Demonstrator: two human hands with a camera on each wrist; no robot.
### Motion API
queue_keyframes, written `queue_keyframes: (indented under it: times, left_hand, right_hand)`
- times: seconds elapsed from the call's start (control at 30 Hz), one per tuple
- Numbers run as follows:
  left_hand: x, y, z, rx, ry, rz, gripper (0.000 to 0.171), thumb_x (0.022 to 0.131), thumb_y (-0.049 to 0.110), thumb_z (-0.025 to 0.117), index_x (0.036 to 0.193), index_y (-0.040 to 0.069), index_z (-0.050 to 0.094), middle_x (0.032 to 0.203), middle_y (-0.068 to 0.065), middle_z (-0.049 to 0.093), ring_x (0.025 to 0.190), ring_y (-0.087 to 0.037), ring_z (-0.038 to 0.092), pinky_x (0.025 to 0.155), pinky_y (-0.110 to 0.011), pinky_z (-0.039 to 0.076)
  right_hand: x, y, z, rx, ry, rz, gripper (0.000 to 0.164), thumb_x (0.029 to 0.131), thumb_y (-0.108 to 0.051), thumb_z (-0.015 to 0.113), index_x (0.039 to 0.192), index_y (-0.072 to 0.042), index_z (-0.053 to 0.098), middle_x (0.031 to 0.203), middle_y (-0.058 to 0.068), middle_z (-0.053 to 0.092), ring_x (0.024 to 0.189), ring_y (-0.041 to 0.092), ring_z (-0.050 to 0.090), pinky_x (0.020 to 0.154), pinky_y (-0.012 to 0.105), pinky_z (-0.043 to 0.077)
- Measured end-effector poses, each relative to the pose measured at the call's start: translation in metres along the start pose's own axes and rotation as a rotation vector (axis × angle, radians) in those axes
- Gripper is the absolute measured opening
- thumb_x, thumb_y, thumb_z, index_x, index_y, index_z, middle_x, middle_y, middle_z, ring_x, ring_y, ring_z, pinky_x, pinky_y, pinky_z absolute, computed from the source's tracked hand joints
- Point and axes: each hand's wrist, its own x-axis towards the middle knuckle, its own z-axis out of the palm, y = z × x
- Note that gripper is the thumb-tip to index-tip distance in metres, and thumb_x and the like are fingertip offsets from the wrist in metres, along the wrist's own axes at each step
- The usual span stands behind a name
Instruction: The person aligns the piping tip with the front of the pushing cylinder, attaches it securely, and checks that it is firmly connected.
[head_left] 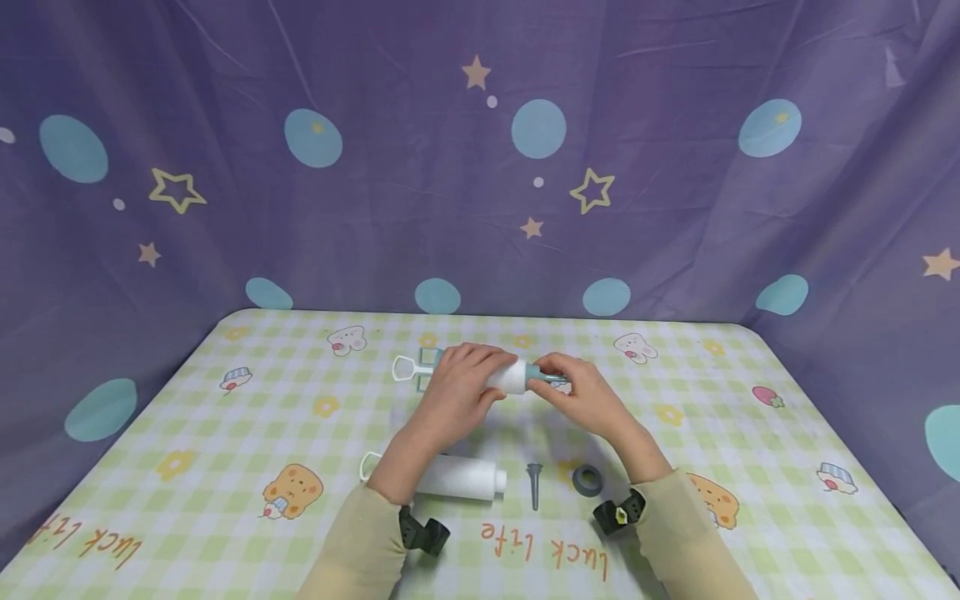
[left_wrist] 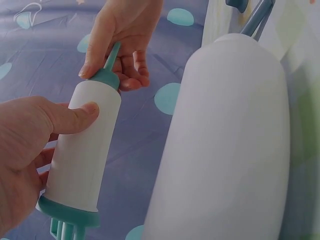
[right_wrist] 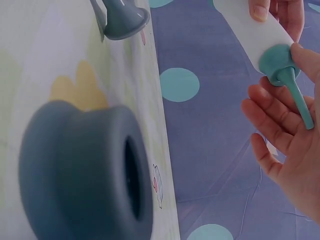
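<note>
- Head view: a person's two hands hold a white tube (head_left: 512,377) sideways above a checked counter (head_left: 660,450), with a purple curtain (head_left: 480,250) behind. The left hand (head_left: 467,385) lies over the tube's body. The right hand (head_left: 581,392) is at the end with a teal nozzle (head_left: 533,374). At the opposite end, a white loop handle (head_left: 402,368) sticks out past teal side grips (head_left: 426,358).
- Nearer the person, a second white tube (head_left: 461,477) lies on its side, partly behind the left forearm. Beside its neck are a thin gray nozzle (head_left: 534,485) and, farther right, a gray ring (head_left: 588,480). The second tube could roll if a sleeve brushed it, since it is round.
- Left wrist view: the left thumb presses along the tube's near side, its fingers wrapped around behind. The right thumb and forefinger pinch the teal nozzle's base. If the left hold were too light, the whole tube might turn along with any twist. Squeezing too hard might dent it, should the wall prove soft.
- Right wrist view: the right thumb rests on the nozzle's base, forefinger opposite; the remaining fingers are loosely spread, the spout pointing across the palm. An off-line push on that slim spout could bend it or seat the nozzle crooked. Whether it is fully tightened, I cannot tell.
</note>
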Motion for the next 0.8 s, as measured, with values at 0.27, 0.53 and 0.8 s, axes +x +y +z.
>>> queue_keyframes:
  times: [0.27,0.53,0.8]
  left_hand:
    - [0.0002,-0.0004,0.0003,0.006,-0.011,-0.006,0.045,0.075,0.017,0.073,0.118,0.016,0.059,0.114,0.001,0.06,0.108,-0.02,0.051,0.088,-0.037,0.038]
    - [0.0016,-0.0006,0.0011,0.015,-0.016,-0.009,0.045,0.076,0.017,0.073,0.118,0.016,0.059,0.114,0.002,0.06,0.108,-0.019,0.051,0.089,-0.037,0.038]
    - [-0.0003,-0.0006,0.0021,0.009,-0.028,-0.024,0.044,0.076,0.018,0.072,0.118,0.014,0.059,0.114,-0.001,0.06,0.107,-0.021,0.052,0.088,-0.038,0.039]
  right_hand:
    - [-0.0004,-0.0021,-0.0011,-0.023,0.013,0.005,0.033,0.082,-0.032,0.067,0.111,-0.018,0.059,0.107,-0.003,0.063,0.097,0.016,0.059,0.083,0.041,0.049]
    - [0.0011,-0.0017,0.0013,-0.046,0.07,-0.086,0.038,0.075,-0.021,0.074,0.11,-0.015,0.059,0.104,-0.004,0.061,0.091,0.012,0.057,0.081,0.033,0.047]
    - [0.0015,-0.0002,0.0037,-0.038,0.086,-0.137,0.033,0.076,-0.018,0.074,0.105,-0.013,0.06,0.1,-0.001,0.063,0.089,0.014,0.06,0.08,0.031,0.05]
